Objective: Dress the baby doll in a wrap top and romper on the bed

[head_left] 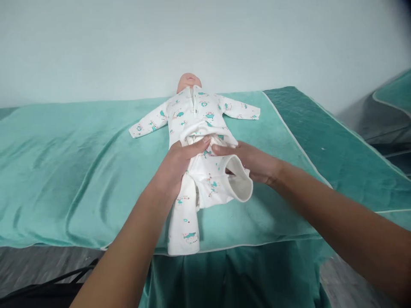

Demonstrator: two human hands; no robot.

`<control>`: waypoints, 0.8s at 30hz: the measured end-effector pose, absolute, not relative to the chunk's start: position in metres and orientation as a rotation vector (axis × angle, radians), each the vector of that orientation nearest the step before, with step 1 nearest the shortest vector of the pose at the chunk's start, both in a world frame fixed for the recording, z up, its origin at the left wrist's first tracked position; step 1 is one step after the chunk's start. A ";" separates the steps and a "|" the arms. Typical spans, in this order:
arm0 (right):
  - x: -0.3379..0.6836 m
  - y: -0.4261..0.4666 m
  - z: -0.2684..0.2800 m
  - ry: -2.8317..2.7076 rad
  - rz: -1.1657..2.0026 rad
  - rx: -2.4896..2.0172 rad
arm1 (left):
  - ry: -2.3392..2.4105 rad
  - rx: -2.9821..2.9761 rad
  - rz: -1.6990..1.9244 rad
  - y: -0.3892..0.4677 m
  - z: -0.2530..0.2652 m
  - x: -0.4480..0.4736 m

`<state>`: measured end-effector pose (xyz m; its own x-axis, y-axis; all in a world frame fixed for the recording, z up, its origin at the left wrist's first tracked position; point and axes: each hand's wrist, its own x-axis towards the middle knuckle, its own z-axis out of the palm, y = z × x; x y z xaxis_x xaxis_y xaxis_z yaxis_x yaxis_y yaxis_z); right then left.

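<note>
A baby doll (189,80) lies on its back, its head toward the wall. It wears a white long-sleeved top (201,107) with green printed figures, sleeves spread to both sides. Matching white baby pants (210,182) are at its lower body, bunched below the top's hem. My left hand (176,164) grips the pants at the left of the waist, thumb on top. On the other side my right hand (250,160) holds them, with its thumb close to the left thumb. One pant leg hangs toward me; the other's cuff gapes to the right. The doll's legs are hidden.
A light green cloth (96,171) with some wrinkles covers the table under the doll. Darker green fabric (337,145) lies to the right and hangs down in front. A pale wall (205,38) stands behind. At the lower left is a black item (48,291) on the grey floor.
</note>
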<state>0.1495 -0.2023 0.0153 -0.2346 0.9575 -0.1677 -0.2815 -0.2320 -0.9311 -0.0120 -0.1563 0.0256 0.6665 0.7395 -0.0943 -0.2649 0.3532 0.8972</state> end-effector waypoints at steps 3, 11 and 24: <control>0.153 -0.211 0.010 -1.049 1.668 -1.012 | 0.608 1.040 0.638 -0.157 0.025 -0.013; 0.155 -0.247 0.001 -1.095 1.458 -1.367 | 0.916 1.448 0.355 -0.178 0.032 -0.021; 0.125 -0.292 -0.019 -1.347 1.237 -1.426 | 1.047 2.055 0.106 -0.216 0.054 -0.040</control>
<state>0.1252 -0.2917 -0.0187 -0.0450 0.9911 -0.1253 0.2093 -0.1133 -0.9713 -0.0397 -0.2161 0.0545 0.6522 0.7093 -0.2676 0.6416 -0.3284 0.6932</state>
